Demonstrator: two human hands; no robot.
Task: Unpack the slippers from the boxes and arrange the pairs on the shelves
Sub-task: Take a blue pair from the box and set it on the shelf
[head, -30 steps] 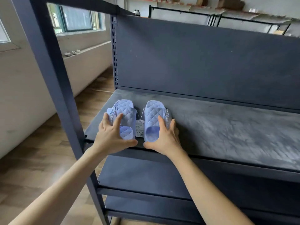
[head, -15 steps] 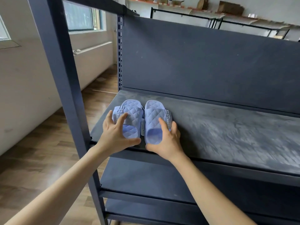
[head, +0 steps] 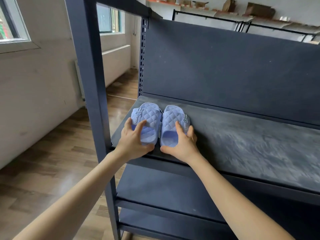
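Observation:
Two light-blue quilted slippers lie side by side at the left end of a dark grey shelf, heels toward me. My left hand grips the heel end of the left slipper, thumb under the edge and fingers on top. The right slipper is held the same way by my right hand. The two slippers touch along their inner sides. No boxes are in view.
A dark metal upright post stands just left of my left hand. Lower shelves sit beneath. A dark back panel closes the shelf behind. Wooden floor and a white wall lie to the left.
The slippers have been pushed together so the gap and the white tag between them no longer show. Both hands stayed on the heels.

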